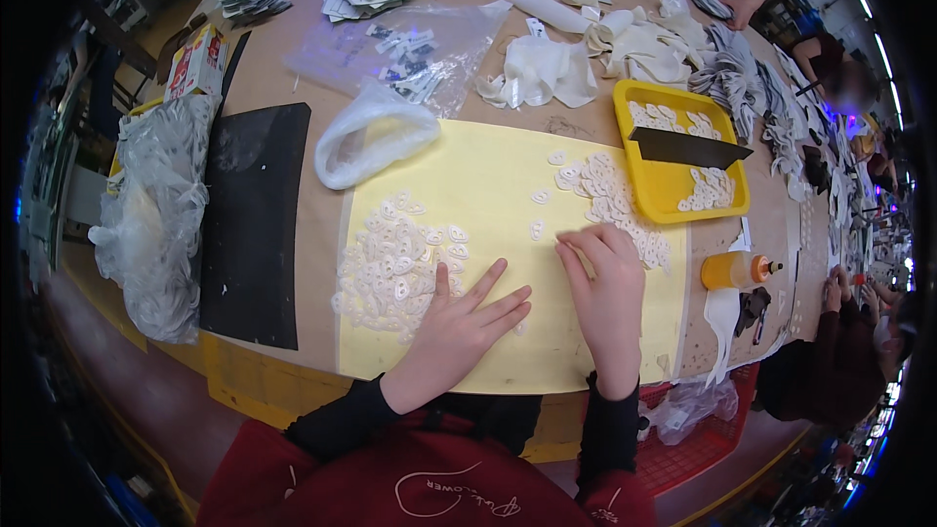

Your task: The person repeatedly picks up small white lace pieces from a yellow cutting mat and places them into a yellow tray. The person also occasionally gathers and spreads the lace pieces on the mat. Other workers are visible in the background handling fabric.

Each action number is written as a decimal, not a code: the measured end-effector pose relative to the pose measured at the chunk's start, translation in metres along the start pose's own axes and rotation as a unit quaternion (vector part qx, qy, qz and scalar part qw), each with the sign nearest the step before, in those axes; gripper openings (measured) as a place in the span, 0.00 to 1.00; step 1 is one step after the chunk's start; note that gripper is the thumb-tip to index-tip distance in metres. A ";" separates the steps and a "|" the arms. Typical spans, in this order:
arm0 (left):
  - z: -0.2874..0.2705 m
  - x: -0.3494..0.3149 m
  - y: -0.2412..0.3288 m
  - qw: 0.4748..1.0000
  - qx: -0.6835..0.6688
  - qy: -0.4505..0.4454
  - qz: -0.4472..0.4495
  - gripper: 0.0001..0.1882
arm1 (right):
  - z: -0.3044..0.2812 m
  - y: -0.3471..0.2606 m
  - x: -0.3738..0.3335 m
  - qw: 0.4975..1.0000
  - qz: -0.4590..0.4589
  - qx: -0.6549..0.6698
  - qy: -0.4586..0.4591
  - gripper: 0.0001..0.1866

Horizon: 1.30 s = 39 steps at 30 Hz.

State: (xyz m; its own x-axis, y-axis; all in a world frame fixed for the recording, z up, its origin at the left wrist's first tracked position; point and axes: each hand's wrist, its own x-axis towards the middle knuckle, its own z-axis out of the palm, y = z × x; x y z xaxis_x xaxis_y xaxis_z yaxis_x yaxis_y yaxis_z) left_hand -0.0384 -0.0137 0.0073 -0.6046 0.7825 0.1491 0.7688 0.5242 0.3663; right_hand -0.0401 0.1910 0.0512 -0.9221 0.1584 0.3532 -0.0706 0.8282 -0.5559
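One red basket (698, 459) sits below the near edge of the bench (320, 234), toward the right corner. Yellow sheet (488, 171) runs along the near edge, mid-bench.

Left hand (464, 327): back up, over the sheet's near part, fingers spread and apparently holding nothing, thumb at the rim of the left pile (386, 268). Right hand (607, 283): thumb and index drawn together in a pinch, fingertips just nearside of a few loose white pieces (537, 230). Can't tell if anything's between them.

Small flat white pieces are the work: heaped in the left pile, spread in the right pile (605, 190), strays between.

Step in hand reads as picking through the pieces singly. Next move calls for a light fingertip pinch on one thin piece, wrist kept off the right pile.

Right edge: orange bottle (727, 271) beside the sheet. Beyond it, yellow tray (698, 217) with more pieces either side of a dark divider (683, 148). Left edge: black board (254, 224), bulky clear bag (156, 224) outside it.

Farther: opened translucent bag (342, 141) overlapping the sheet's far-left corner, then white fabric scraps (537, 68). Far-right corner: a co-worker's hand (739, 10).
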 end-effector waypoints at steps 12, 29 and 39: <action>0.008 -0.018 0.002 0.995 -0.028 -0.009 0.092 0.21 | -0.001 -0.015 -0.027 0.989 -0.029 -0.040 -0.142 0.09; -0.006 -0.020 -0.010 0.998 -0.044 0.041 0.011 0.15 | -0.012 0.027 -0.015 0.985 0.012 0.110 -0.132 0.09; -0.006 0.002 -0.002 0.997 -0.048 0.054 0.004 0.22 | 0.014 -0.004 -0.026 0.985 0.034 0.097 -0.138 0.09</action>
State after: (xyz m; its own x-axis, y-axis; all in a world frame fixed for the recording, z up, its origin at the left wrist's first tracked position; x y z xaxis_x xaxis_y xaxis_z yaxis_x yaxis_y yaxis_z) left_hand -0.0423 -0.0155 0.0119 -0.6216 0.7428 0.2488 0.7535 0.4800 0.4494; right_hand -0.0208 0.1757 0.0334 -0.9937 0.0353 0.1064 -0.0517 0.6982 -0.7140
